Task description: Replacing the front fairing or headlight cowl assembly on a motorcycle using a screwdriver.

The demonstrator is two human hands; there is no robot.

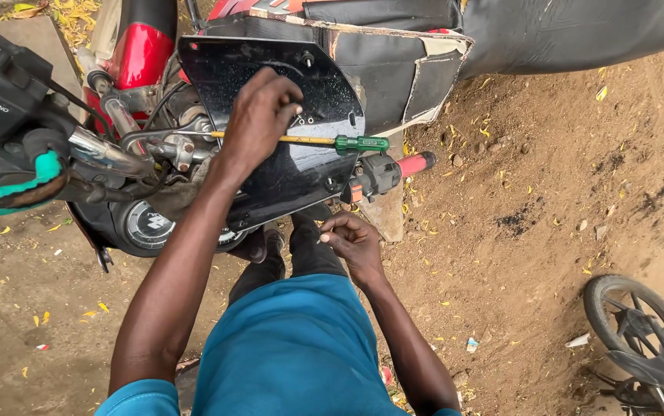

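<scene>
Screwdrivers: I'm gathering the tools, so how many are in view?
1. A screwdriver with a yellow shaft and green handle lies across the black panel, under the left hand. The right hand pinches something too small to identify; others may be hidden.

Black visor panel [270, 115]: hard plastic, glossy, speckled with pale dust. Left hand [259, 115] rests on it.

Screwdriver [324, 141]: handle of green and yellow plastic, smooth with a slight sheen.

Right hand [355, 240]: pinched shut below the panel; whatever it holds is too small to tell.

Fuel tank [141, 50]: red painted metal, high gloss.

Handlebar tube [105, 152]: chromed metal, bright and scuffed.

Near grip [5, 194]: green rubber, matt, worn and torn.

Far grip [415, 162]: red rubber, dull.

Seat cover [394, 62]: black leather-like sheet, matt, edges frayed pale.

Shirt [286, 347]: blue knit cloth, soft, matt.

Ground [548, 177]: bare brown earth, rough, crumbly.

Small wheel [640, 323]: black rubber tyre, dusty.
</scene>
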